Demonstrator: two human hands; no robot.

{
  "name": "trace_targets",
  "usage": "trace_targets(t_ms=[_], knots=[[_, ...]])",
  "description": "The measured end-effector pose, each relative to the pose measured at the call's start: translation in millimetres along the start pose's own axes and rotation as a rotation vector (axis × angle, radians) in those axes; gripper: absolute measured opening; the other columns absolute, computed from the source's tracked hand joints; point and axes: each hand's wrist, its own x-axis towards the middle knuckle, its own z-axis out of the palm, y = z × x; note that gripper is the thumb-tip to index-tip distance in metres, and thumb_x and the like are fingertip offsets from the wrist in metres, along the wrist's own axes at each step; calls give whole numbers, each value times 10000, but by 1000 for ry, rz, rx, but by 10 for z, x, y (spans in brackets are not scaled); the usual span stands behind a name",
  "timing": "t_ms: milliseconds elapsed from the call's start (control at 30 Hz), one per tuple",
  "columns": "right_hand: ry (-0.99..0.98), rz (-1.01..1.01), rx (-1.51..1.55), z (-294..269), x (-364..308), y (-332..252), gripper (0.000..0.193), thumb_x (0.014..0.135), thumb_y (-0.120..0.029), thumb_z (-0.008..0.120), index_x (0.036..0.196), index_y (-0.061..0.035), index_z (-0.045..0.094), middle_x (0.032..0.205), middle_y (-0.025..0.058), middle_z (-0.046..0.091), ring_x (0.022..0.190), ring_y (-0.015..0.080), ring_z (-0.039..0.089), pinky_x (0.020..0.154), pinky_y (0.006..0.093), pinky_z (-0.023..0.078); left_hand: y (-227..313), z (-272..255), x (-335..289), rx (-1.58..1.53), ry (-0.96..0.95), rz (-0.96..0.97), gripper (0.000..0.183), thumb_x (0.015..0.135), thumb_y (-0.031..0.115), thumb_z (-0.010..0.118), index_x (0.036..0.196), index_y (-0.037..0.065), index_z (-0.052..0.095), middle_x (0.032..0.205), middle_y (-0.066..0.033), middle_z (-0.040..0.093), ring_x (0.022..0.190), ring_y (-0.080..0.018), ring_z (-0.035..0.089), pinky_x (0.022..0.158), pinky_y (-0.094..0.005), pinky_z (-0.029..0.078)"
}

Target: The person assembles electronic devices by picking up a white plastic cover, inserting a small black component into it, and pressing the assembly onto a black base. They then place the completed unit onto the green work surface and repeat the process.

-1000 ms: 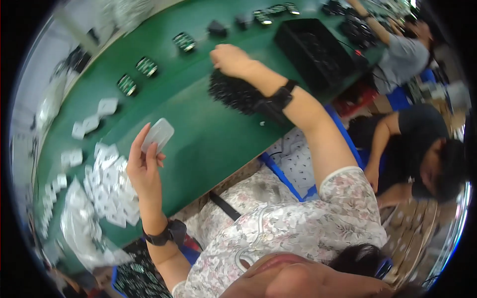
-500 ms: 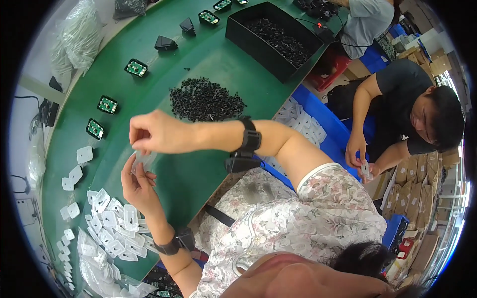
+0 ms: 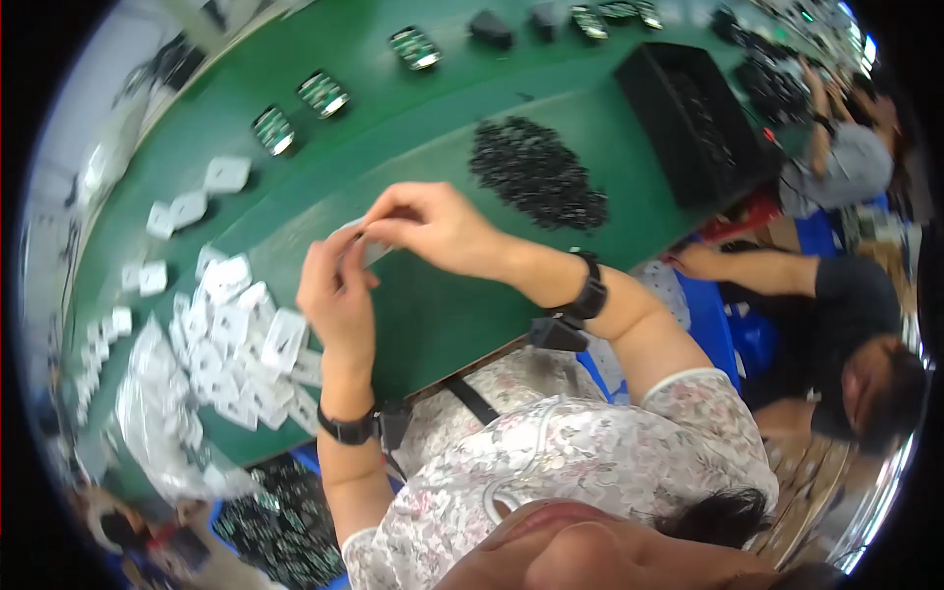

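My left hand (image 3: 339, 285) is closed round a small translucent white plastic plate (image 3: 376, 252), mostly hidden behind the fingers. Thumb and fingers of my right hand (image 3: 433, 224) are pinched together at the plate's upper edge, against the left fingertips. Whatever lies in that pinch is too small and blurred to name. Both hands are held over the green table (image 3: 423, 334). To the right of them is a heap of small black parts (image 3: 536, 172). Left of my left hand spreads a pile of similar white plates (image 3: 231, 329).
Black cases with green circuit boards (image 3: 323, 93) line the far side. A deep black box (image 3: 678, 138) stands at the right end. A clear plastic bag (image 3: 152, 403) lies at the near left, above a blue bin of boards (image 3: 280, 516). A co-worker (image 3: 855, 265) sits at right.
The view has turned, shifting the table's contents. My right hand has come down from above the plate, and its fingertips now meet the left ones. The co-worker's arm has moved toward the blue bin.
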Motion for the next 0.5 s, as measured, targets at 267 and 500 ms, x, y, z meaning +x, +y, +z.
trace_targets(t_ms=[267, 500], knots=[[5, -176, -446, -5, -46, -112, 101, 828, -62, 656, 896, 2, 618, 794, 15, 588, 667, 65, 538, 598, 216, 441, -18, -33, -26, -30, 4, -10, 98, 853, -29, 572, 932, 11, 614, 761, -74, 564, 491, -119, 560, 435, -240, 422], [34, -155, -384, 10, -40, -116, 82, 813, -50, 656, 857, -5, 604, 774, 10, 562, 630, 63, 488, 561, 208, 401, 47, 4, -38, -218, -13, -81, 164, 871, -39, 546, 1030, -7, 573, 787, -77, 583, 589, -135, 609, 495, -240, 479]])
